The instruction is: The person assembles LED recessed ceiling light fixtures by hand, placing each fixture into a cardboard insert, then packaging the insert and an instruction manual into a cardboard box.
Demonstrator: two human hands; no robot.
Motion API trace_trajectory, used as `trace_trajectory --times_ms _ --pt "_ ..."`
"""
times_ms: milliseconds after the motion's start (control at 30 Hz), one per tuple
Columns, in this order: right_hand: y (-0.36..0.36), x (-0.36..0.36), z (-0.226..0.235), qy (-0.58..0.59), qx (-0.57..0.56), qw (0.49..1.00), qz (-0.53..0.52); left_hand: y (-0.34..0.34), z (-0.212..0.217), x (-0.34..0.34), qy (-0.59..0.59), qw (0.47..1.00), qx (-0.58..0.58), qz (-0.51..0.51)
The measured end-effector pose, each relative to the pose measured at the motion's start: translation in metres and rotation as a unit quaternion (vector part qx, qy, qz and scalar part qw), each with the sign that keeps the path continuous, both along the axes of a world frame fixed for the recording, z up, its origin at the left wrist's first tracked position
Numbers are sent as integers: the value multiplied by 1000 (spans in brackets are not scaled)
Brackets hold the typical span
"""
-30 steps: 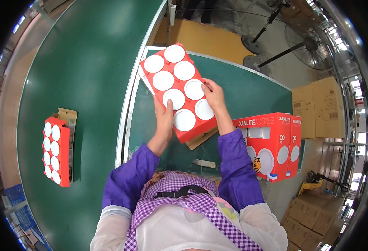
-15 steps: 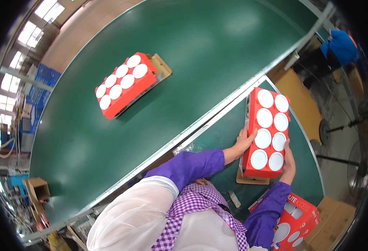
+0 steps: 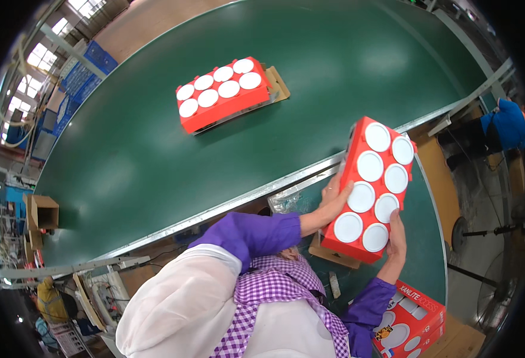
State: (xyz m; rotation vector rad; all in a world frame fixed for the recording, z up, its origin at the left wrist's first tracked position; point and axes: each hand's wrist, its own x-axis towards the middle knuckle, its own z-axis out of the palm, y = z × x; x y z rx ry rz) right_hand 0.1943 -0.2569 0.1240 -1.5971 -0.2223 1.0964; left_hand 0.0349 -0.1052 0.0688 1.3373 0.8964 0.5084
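Between both hands I hold a red box [image 3: 377, 190] with two rows of round white discs showing on its top and an open brown flap at its near end. My left hand [image 3: 335, 200] grips its left side, thumb on the upper face. On the right edge near the lower end, my right hand [image 3: 396, 241] closes around it, thumb by a disc. The box is tilted over the green side table [image 3: 424, 238]. A similar red box [image 3: 223, 94] lies on the wide green conveyor belt [image 3: 137, 173], its cardboard flap open at the right end.
A larger red printed carton [image 3: 414, 316] stands at the lower right by my right forearm. A metal rail [image 3: 256, 197] divides belt and side table. A small pale strip [image 3: 334, 285] lies near my apron. At far right is a person in blue [image 3: 507, 125].
The held box has lifted toward me and tilted, its far end swinging toward the rail. My view has turned, so the belt and the other box appear shifted right and up.
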Motion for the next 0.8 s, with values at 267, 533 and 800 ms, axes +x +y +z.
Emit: trace_trajectory --times_ms 267,533,800 --pt "113 -120 23 11 46 977 210 23 42 -173 -92 965 -10 245" --pt "259 -302 9 18 62 912 405 80 42 -363 -226 904 -92 351" --pt "365 -472 -8 217 130 833 491 176 6 -535 -236 894 -79 372"
